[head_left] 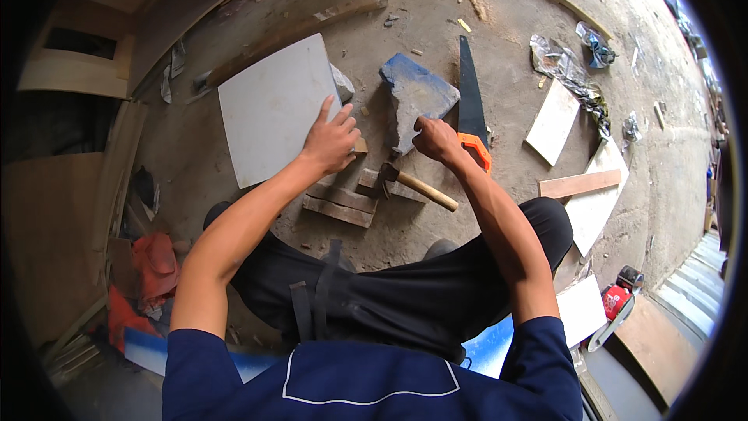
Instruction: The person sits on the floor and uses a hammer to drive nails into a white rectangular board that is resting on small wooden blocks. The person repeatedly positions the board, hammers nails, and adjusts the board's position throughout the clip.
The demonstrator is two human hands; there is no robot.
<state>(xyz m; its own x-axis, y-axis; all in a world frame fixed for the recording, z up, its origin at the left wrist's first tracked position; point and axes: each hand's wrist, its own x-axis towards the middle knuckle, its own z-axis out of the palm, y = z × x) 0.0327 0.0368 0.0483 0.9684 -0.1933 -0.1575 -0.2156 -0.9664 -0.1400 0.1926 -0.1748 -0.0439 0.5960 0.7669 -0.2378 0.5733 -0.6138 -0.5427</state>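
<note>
Our hands on the boards

Our left hand (331, 140) lies open on the white board (273, 109); our right hand (435, 139) pinches the blue board (417, 93).

You crouch on a dusty concrete floor (436, 0). On it, a white board (269, 113) lies at ten o'clock, a blue-edged stone slab (417, 97) at twelve, a handsaw (470, 97) at one, a hammer (409, 182) at centre, and wood offcuts (579, 184) at three.

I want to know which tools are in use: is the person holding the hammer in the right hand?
No, the hammer lies on the ground near the knees, and the right hand rests on the blue-grey stone block above it.
</note>
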